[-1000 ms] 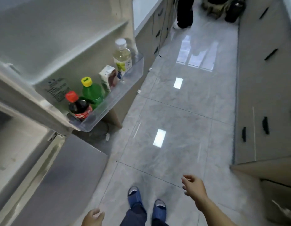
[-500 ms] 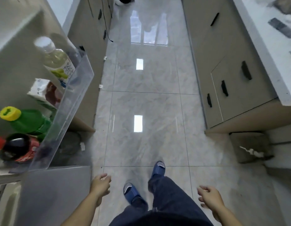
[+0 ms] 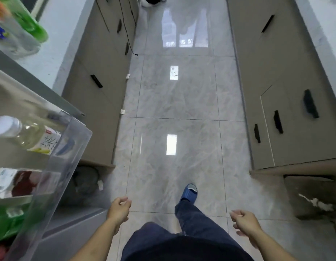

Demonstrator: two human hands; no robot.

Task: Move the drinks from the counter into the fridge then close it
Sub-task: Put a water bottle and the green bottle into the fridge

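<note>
— Far left?
— Clear door bin (image 3: 69, 157) of the open fridge door, drinks standing inside: pale bottle with white cap (image 3: 26, 134) at the far end, carton (image 3: 16, 182) next to it, green bottle (image 3: 7, 223) nearer, a red scrap at the bottom corner, too cropped to name. Higher up, blurred green bottle (image 3: 29, 21) in an upper shelf.
— Past the bin?
— White counter (image 3: 63, 34) over beige cabinets (image 3: 99, 87), black cable hanging down the fronts.
— Hands?
— Left hand (image 3: 119, 209) low beside the door, fingers loosely curled, holding nothing. Then dark trousers and one blue slipper (image 3: 188, 193) on the glossy grey tiled floor (image 3: 178, 102). Right hand (image 3: 245, 224) further right, likewise loosely curled and empty.
— Far right?
— More beige cabinets with black handles (image 3: 310, 104), pale worktop edge above.
</note>
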